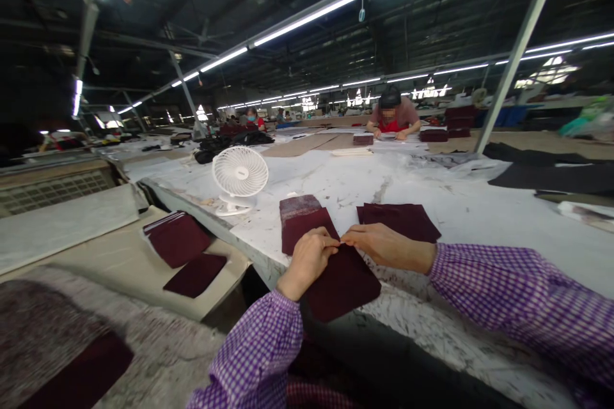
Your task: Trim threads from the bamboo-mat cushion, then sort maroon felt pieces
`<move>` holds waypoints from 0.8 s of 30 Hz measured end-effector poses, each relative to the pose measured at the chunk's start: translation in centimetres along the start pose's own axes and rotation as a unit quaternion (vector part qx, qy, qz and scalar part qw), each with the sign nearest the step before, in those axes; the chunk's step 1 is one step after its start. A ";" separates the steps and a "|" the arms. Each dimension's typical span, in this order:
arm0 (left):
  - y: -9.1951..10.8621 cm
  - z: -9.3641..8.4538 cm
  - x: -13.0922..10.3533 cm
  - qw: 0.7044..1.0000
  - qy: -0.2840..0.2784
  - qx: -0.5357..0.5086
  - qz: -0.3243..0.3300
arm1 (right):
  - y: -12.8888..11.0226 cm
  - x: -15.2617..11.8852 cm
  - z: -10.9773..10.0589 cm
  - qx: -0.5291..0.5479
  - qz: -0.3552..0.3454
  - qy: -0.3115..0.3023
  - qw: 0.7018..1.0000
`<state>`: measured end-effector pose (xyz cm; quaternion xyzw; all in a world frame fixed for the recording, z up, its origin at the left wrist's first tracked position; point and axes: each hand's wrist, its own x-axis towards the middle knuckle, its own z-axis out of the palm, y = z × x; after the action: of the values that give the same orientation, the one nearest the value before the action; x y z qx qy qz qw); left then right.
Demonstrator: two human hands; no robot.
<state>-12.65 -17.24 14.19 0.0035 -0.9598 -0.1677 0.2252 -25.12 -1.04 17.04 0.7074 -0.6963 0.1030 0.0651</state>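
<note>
A dark maroon fabric piece (343, 284) hangs over the near edge of the white table, its top edge between my two hands. My left hand (311, 259) pinches that edge from the left, fingers closed. From the right, my right hand (378, 243) meets it with thumb and fingertips pressed together on the same edge. The fingertips of both hands almost touch. Behind my left hand lies a maroon stack (307, 220) with a greyish, speckled far end. More maroon pieces (403, 220) are just beyond my right hand.
A white fan (240, 172) stands at the left of the white table (326, 172). Maroon pieces (177, 239) rest on a lower beige surface (119, 268) at left. Across the table, a person (392, 116) bends over work. Dark cloth (566, 169) lies at right.
</note>
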 end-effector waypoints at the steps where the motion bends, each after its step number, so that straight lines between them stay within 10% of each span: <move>1: -0.6 -0.3 -0.4 1.000 0.007 -0.018 -0.003 | 0.0 0.0 0.0 0.010 -0.004 0.003 1.000; 24: -4.5 -2.3 -4.6 0.991 0.088 -0.095 0.032 | -3.6 3.5 -0.5 -0.243 -0.057 -0.103 0.963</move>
<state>-7.80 -21.82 12.72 -0.0339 -0.9154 -0.2498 0.3138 -21.50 -4.29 18.51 0.7159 -0.6615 -0.1465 0.1686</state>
